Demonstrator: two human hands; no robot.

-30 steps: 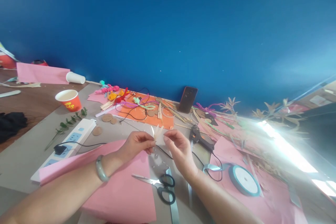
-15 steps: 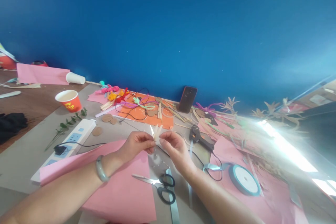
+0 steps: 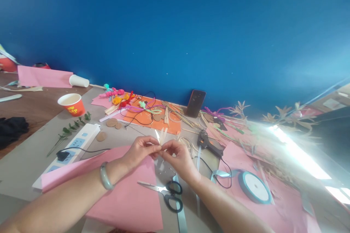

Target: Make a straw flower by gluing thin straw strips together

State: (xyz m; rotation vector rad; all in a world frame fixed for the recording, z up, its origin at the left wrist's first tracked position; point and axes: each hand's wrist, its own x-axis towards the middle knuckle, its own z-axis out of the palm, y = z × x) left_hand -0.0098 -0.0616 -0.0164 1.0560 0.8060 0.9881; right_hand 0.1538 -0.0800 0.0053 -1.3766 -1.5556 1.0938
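My left hand point(image 3: 144, 148), with a pale bangle on its wrist, pinches the base of a small bunch of cream, petal-like strips point(image 3: 162, 136) that fan upward. My right hand point(image 3: 179, 158) meets it there, thumb and fingers closed on the same base; the fingertips hide the lower end. Below the hands lie black-handled scissors point(image 3: 172, 193), blades pointing left, over a light blue ribbon point(image 3: 181, 222). Left of them is a pink paper sheet point(image 3: 123, 196). To the right rests a black glue gun point(image 3: 209, 143) with its cord.
A power strip point(image 3: 79, 142) with a plug and a red paper cup point(image 3: 71, 104) stand left. Wooden discs point(image 3: 101, 137) lie nearby. A phone point(image 3: 195, 103) leans on the blue wall. Coloured pipe cleaners point(image 3: 117, 98) lie on orange paper. A ribbon spool point(image 3: 255, 186) sits right.
My right hand has moved slightly left and in, so its fingertips now meet those of my left hand at the base of the strips. My left hand has hardly moved.
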